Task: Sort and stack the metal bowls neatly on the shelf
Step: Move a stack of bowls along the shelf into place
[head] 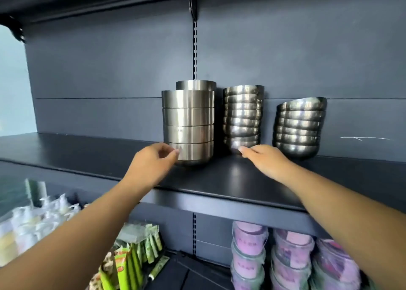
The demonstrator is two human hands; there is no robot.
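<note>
Metal bowls (242, 118) nested, three stacks; left hand (151, 160), right hand (263, 157) loosely curled, seemingly touching bottom bowls.

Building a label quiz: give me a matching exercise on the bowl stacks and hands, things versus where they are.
Things:
1. Tall stack of straight-sided brushed metal bowls
2. Middle stack of rounded shiny metal bowls
3. Leaning stack of rounded metal bowls
4. Purple lidded tubs

Places:
A. lower shelf
B. touched by right hand
C. farthest right
D. touched by left hand

Pairs: 1-D, 2-B, 3-C, 4-A
</note>
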